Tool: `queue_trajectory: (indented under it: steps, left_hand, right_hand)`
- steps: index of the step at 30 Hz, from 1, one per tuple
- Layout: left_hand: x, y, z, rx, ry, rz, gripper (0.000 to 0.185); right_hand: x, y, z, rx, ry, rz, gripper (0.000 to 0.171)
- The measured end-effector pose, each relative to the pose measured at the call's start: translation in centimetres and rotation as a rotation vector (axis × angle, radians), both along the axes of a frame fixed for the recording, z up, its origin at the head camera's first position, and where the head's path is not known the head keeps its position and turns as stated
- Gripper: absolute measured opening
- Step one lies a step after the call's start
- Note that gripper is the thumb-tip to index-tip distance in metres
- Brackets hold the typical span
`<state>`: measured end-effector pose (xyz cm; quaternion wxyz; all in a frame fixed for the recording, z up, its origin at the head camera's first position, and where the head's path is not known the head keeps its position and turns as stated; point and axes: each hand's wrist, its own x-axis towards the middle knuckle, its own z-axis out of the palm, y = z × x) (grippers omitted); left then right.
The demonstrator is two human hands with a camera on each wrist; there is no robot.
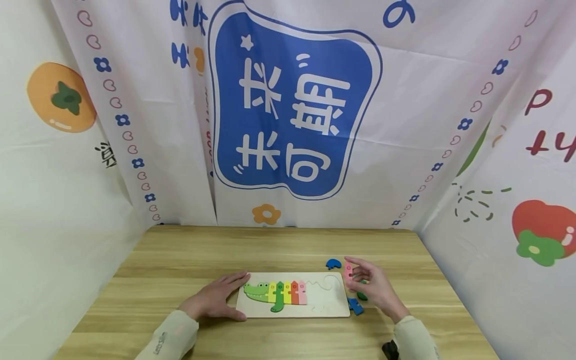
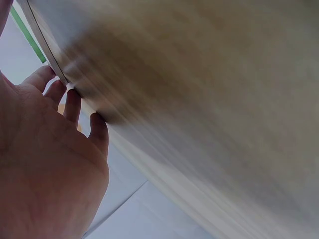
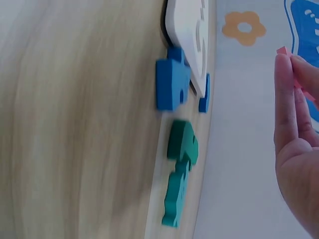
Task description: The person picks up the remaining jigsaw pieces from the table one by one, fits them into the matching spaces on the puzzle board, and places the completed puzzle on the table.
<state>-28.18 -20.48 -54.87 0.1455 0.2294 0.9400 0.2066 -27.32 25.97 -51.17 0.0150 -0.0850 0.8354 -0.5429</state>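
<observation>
Nearest, a black object (image 1: pixel 390 349), not identifiable, lies by the right sleeve (image 1: pixel 415 340); the cuff should clear it. The left hand (image 1: pixel 217 298) is spread, fingers extended, touching the left end of the puzzle board (image 1: pixel 332 309), thumb toward the near corner. Light, even pressure there should be enough to prevent sliding.

A blue piece (image 1: pixel 356 306) lies just beside the board's near right corner on the tabletop (image 1: pixel 288 340). Beyond it, partly masked by the right hand (image 1: pixel 377 290), is green material (image 1: pixel 362 291); whether one piece or two cannot be determined.

The right hand pinches a pink piece (image 1: pixel 348 271) between thumb and fingertips, raised near the board's right end. The grip appears sound: edges held, numbered face exposed, though the number is illegible. Recommended: match its contour to the bare outline right of the set pink segment (image 1: pixel 302 293), lower it level, press without forcing. A second blue piece (image 1: pixel 333 263) lies past the board's far edge; avoid brushing it.
</observation>
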Motion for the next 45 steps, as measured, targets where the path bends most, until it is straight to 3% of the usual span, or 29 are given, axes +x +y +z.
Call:
queue_trajectory:
  steps: [13, 24, 34, 45]
  left_hand:
    - [-0.2, 0.1, 0.1, 0.005, 0.005, 0.001, 0.109]
    - [-0.1, 0.1, -0.2, 0.006, 0.008, -0.001, 0.109]
    - [0.6, -0.1, 0.2, 0.015, 0.017, 0.008, 0.108]
    - [0.3, 0.1, 0.1, 0.016, 0.019, 0.005, 0.109]
  right_hand:
    - [-0.6, -4.5, -0.1, 0.010, -0.012, 0.110, 0.083]
    - [-0.5, -6.8, -0.5, 0.084, -0.013, 0.189, 0.077]
    - [-0.4, -8.3, -1.5, 0.116, -0.012, 0.256, 0.073]
    - [-0.5, -8.3, -1.0, 0.118, -0.005, 0.247, 0.072]
